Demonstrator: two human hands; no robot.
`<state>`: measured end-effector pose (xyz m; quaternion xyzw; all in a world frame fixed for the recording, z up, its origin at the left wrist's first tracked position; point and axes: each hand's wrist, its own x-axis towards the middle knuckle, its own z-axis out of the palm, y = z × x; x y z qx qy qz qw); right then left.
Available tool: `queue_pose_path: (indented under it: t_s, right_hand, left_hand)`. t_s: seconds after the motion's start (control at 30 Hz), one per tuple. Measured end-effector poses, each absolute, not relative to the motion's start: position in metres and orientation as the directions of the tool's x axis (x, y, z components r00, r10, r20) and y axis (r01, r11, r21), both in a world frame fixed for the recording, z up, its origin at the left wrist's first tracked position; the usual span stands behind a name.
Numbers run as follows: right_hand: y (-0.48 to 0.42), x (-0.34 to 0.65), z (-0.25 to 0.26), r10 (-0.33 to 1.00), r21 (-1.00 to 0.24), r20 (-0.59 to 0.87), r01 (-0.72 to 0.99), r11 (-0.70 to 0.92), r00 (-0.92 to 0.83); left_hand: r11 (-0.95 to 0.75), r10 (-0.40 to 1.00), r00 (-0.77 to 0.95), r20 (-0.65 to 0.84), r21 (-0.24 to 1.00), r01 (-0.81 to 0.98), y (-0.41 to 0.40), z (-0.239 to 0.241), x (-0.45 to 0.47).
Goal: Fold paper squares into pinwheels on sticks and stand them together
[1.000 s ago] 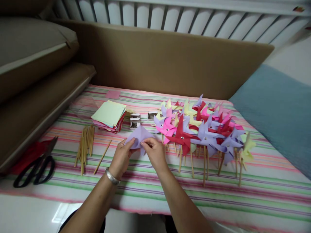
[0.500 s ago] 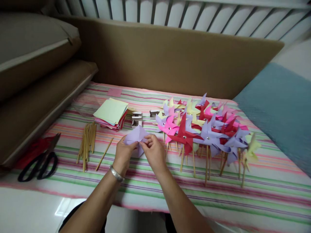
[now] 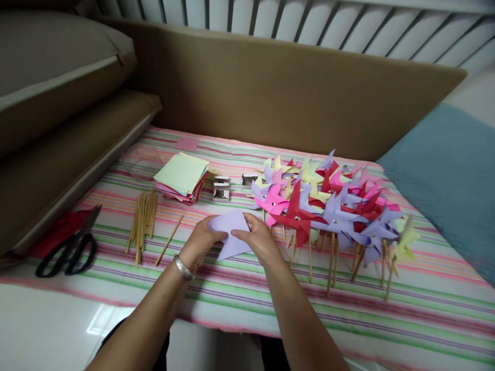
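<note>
Head view: both hands pinch a lilac paper sheet point(image 3: 231, 232) just above the striped cloth point(image 3: 386, 319).

The left hand point(image 3: 201, 245) and right hand point(image 3: 259, 241) each have thumb and fingertips closed on the sheet's lower edges, holding it mid-table, at 9 o'clock of the pinwheel heap point(image 3: 328, 206). It looks feather-light, floppy and quick to crease, so best gripped at the corners or edges. The cloth seems soft. Sticks point(image 3: 143, 224) and scissors point(image 3: 67, 252) lie at 9 o'clock, a paper stack point(image 3: 181, 175) at 11, a tan backrest point(image 3: 290, 98) at 12.
</note>
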<state>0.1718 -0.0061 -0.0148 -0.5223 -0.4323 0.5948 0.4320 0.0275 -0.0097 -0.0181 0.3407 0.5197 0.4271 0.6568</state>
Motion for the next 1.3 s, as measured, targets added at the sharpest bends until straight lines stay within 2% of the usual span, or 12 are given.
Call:
queue_pose_path:
  t_s: [0.2,0.47,0.7,0.77,0.83,0.9,1.0,1.13,1.3]
  right_hand:
    - [-0.005,0.17,-0.02,0.975,-0.976,-0.209,-0.051,-0.213,-0.076]
    - [-0.003,0.164,-0.029,0.982,-0.956,-0.177,-0.247,-0.157,0.063]
    - [-0.005,0.155,-0.029,0.986,-0.951,-0.155,-0.28,-0.133,0.057]
    - [-0.007,0.156,-0.03,0.985,-0.97,-0.155,-0.2,-0.137,0.077]
    - [-0.01,0.158,-0.028,0.985,-0.997,-0.077,-0.001,-0.078,0.154]
    - [-0.016,0.162,-0.023,0.973,-0.963,0.127,0.259,0.074,0.193]
    - [-0.024,0.165,-0.015,0.907,-0.783,0.421,0.519,0.343,0.035]
    - [-0.027,0.167,-0.013,0.841,-0.628,0.509,0.589,0.509,-0.184]
    - [-0.024,0.165,-0.02,0.833,-0.594,0.486,0.599,0.537,-0.264]
  left_hand:
    - [0.395,0.918,0.075,-0.388,0.894,-0.21,-0.009,-0.019,0.026]
    - [0.412,0.911,0.174,-0.373,0.826,-0.385,-0.011,-0.023,0.029]
    - [0.397,0.914,0.066,-0.4,0.848,-0.351,-0.007,-0.025,0.027]
    - [0.396,0.911,0.036,-0.411,0.848,-0.351,-0.005,-0.022,0.023]
    - [0.399,0.906,0.013,-0.422,0.845,-0.357,-0.002,-0.018,0.018]
    - [0.397,0.904,-0.005,-0.428,0.842,-0.367,0.0,-0.016,0.011]
    - [0.377,0.908,-0.026,-0.419,0.841,-0.389,0.004,-0.014,0.002]
    - [0.355,0.91,-0.065,-0.408,0.852,-0.384,0.006,-0.01,-0.006]
    - [0.371,0.906,-0.061,-0.42,0.853,-0.367,0.004,-0.006,-0.009]
